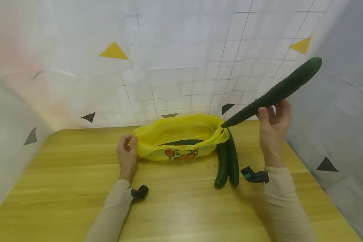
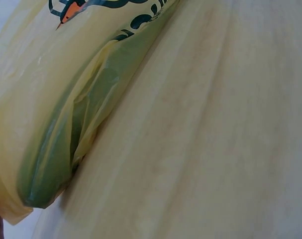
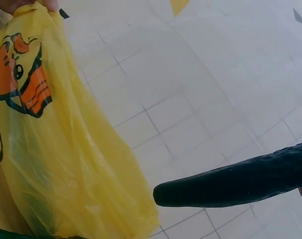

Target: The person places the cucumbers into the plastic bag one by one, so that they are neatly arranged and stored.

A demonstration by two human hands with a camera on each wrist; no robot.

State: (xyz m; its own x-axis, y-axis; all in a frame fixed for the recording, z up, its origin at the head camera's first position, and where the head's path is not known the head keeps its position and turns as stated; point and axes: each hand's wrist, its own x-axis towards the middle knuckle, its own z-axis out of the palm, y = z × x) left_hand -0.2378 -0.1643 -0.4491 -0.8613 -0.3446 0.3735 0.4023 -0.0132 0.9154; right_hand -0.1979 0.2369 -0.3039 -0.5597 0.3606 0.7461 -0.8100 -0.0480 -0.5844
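Observation:
In the head view my right hand holds a long dark green cucumber up in the air, pinched near its middle. The cucumber slants, with its lower tip close to the right rim of a yellow plastic bag. My left hand pinches that bag by its left edge, and its mouth gapes upward. Inside lies another cucumber, whose green shows through the thin plastic in the left wrist view. The right wrist view has the held cucumber beside the bag, which bears an orange cartoon print.
Two cucumbers lie side by side on the wooden table, right of the bag: one on the left, one on the right. White sheeting with grid lines and triangle marks rises behind the table.

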